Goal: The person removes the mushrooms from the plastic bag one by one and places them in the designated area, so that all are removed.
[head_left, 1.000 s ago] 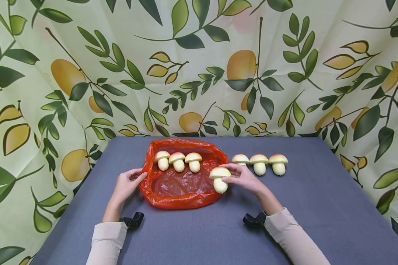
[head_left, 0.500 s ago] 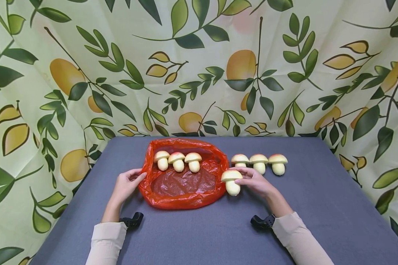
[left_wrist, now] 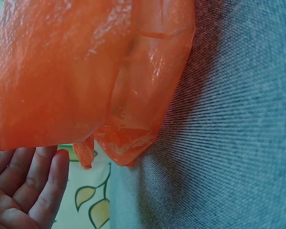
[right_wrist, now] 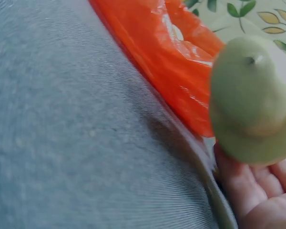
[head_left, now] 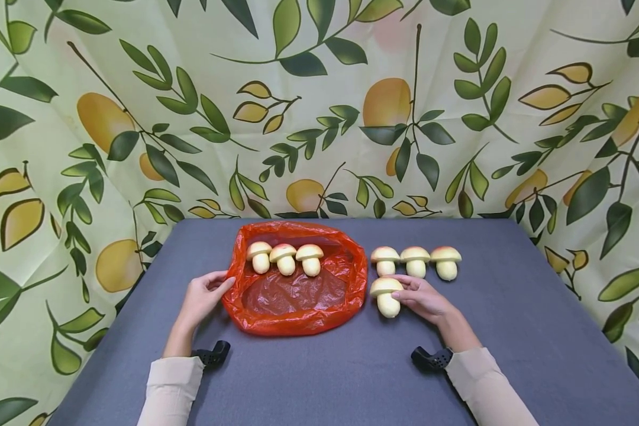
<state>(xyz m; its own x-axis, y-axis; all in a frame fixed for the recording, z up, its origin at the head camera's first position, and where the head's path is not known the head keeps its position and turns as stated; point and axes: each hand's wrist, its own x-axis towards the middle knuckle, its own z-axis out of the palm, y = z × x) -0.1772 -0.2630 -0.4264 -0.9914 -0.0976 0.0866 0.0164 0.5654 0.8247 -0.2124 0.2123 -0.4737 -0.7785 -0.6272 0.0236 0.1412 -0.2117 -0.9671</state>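
A toy mushroom (head_left: 387,297) with a pale cap and stem is held in my right hand (head_left: 425,299), raised just right of the bag. In the right wrist view that mushroom (right_wrist: 252,90) shows its rounded stem end, with the fingers around its cap. My left hand (head_left: 203,297) pinches the left rim of an open red plastic bag (head_left: 293,326). Part of its fingers are hidden behind the bag (left_wrist: 62,95) in the left wrist view. Inside the bag, three more mushrooms (head_left: 285,260) lie in a row along the far side.
Right of the bag, three mushrooms (head_left: 416,262) lie in a row, the nearest-left one close behind the held mushroom. A grey-blue cloth covers the table (head_left: 309,378). Behind it hangs a leaf-and-fruit patterned curtain (head_left: 330,148). Black devices (head_left: 431,358) sit on both wrists.
My right hand has moved right with the mushroom, from over the bag's right rim to beside it. The left hand and the bag have stayed in place.
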